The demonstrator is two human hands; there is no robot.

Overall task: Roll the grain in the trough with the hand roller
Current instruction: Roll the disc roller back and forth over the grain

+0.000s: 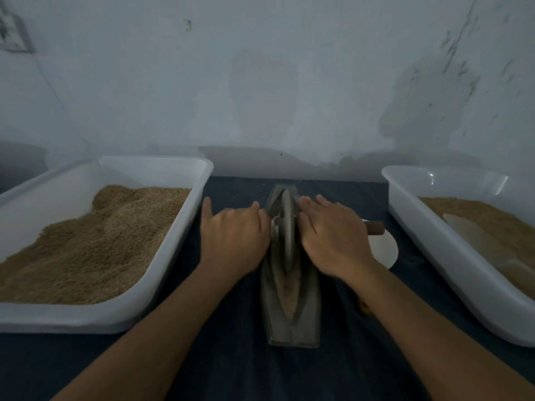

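- Both forearms reach in from the near edge over the dark cloth (231, 369) that covers the table, meeting at the grey trough (304, 308) lying lengthwise between them.
- Pale crushed grain (285, 290) fills the near part of the trough's groove; the disc-shaped hand roller (286, 227) stands upright in the groove at the far half.
- Left hand (234, 238) lies with fingers nearly straight and palm down on the roller's left axle, pressing rather than clasping; the axle itself is hidden under it.
- Right hand (333, 238) does the same on the other side, fingers extended and flat, with the brown handle end (375, 228) poking out beyond its outer edge.
- So neither grip wraps the handle: both are open palms riding on top of it.
- Risk, as I judge it: with flat palms, uneven pressure could tip the disc sideways so it climbs the groove wall and pushes grain onto the cloth.
- Fingertips of both hands sit just beside the disc's faces and could get pinched against the trough rim.
- Running too far could send the disc past the trough's far end.
- White tub (162, 285) of brown grain sits at the left, a second white tub (434, 241) at the right, and a white round disc (383, 250) lies near the handle end.
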